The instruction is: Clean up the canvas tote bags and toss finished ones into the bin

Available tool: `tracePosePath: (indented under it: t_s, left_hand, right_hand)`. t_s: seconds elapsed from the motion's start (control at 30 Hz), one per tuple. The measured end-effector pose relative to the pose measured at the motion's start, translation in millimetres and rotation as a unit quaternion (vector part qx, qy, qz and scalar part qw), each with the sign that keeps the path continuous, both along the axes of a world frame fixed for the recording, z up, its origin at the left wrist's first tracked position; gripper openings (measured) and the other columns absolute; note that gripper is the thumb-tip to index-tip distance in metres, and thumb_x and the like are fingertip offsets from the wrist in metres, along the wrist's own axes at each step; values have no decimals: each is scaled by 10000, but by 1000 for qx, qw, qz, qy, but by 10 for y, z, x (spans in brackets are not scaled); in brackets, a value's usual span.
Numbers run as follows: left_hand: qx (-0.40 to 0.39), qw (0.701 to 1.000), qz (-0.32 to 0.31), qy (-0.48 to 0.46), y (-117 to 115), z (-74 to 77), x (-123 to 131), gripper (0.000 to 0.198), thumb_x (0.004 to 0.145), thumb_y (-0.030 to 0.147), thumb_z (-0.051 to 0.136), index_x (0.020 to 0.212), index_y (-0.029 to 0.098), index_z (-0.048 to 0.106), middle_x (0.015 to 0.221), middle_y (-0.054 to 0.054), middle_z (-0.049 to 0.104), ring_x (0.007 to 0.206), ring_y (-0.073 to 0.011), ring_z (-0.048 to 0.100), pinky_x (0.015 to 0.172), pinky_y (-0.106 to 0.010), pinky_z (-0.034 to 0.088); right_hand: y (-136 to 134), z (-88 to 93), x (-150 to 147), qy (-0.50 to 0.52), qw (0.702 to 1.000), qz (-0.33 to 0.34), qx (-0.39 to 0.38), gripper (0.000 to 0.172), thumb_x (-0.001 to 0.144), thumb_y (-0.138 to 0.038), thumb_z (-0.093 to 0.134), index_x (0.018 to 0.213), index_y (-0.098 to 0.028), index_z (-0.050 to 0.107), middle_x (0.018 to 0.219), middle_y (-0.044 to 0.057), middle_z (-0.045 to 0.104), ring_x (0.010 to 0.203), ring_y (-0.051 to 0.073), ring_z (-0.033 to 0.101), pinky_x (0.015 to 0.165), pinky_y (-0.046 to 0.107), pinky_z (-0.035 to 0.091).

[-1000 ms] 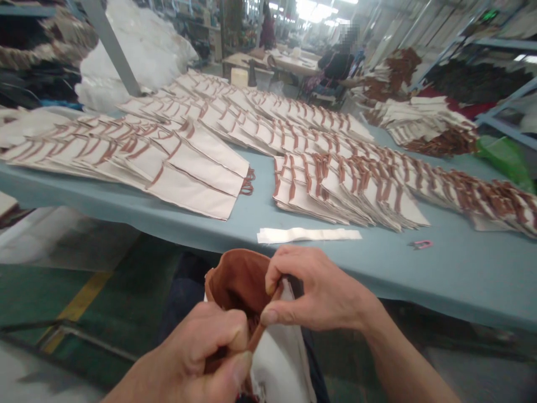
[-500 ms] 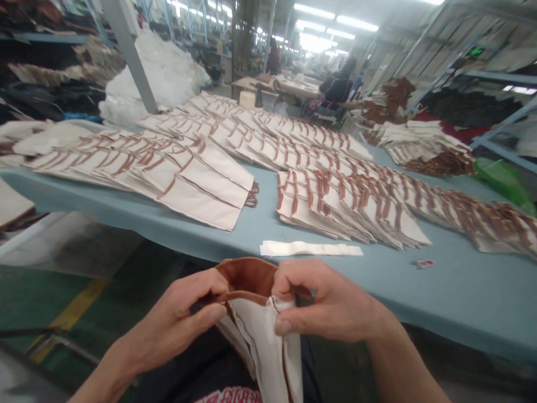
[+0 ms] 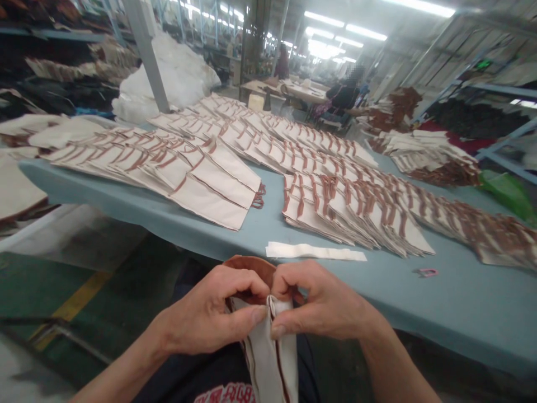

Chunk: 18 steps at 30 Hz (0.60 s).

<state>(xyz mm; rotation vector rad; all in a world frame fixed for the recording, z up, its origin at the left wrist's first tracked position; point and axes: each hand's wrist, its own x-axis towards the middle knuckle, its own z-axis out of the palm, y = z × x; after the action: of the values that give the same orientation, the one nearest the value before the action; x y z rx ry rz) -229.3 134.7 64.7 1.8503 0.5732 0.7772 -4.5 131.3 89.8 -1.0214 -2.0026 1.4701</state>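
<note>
Between my hands is a cream fabric bag [image 3: 268, 358] with a brown inner band round its top, held upright over my lap. My left hand [image 3: 222, 308] pinches the rim near its middle, thumb on the outside. Right beside it, my right hand [image 3: 316, 302] grips the same rim at a seam, thumb and bent forefinger closed on the cloth. The fingertips of both hands almost meet at that seam. Part of the brown band shows behind my knuckles; the bag's lower end runs out of view.
On the blue-covered table [image 3: 403, 296] lie overlapping rows of cream and brown bag pieces [image 3: 210, 190]. Near its front edge are a white strip [image 3: 314, 251] and small pink-handled thread snips [image 3: 427, 272]. A green plastic bag [image 3: 509, 193] lies at right. A person [image 3: 342, 98] sits farther back.
My left hand has moved right along the bag's rim, from its left side to the seam next to my right hand. My right hand keeps its grip. The view has shifted slightly.
</note>
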Motion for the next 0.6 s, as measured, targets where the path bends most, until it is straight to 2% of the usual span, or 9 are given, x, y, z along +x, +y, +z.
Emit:
tracePosePath:
  t_s: [0.07,0.3,0.47,0.6]
  left_hand:
    - [23,1000,-2,10,6,-14,-20,166,870,147,563,848,107,723,678,33,604,573,-69,494,550,-153,391]
    - [96,993,0,69,38,-66,-122,174,916,89,572,878,123,739,682,28,657,578,-63,535,584,-156,392]
    - [106,988,-20,107,79,-73,-131,185,946,103,579,947,151,758,761,-1,740,648,-90,640,642,-173,435]
    - [93,992,-10,83,61,-74,-90,171,908,91,598,894,154,756,710,13,719,599,-82,612,609,-165,435]
  right_hand:
    - [2,-34,3,8,1000,2,-25,547,749,-617,867,686,-179,545,619,-86,421,565,73,311,487,229,219]
    - [10,-159,4,38,995,7,-97,510,766,-589,863,737,-166,580,643,-73,456,589,78,336,514,214,252]
    - [3,-242,51,63,988,5,-139,498,810,-596,824,765,-161,586,658,-65,469,595,78,341,522,211,263]
    - [-14,-306,83,77,985,7,-152,481,855,-587,786,783,-155,587,663,-66,455,594,77,322,521,213,249]
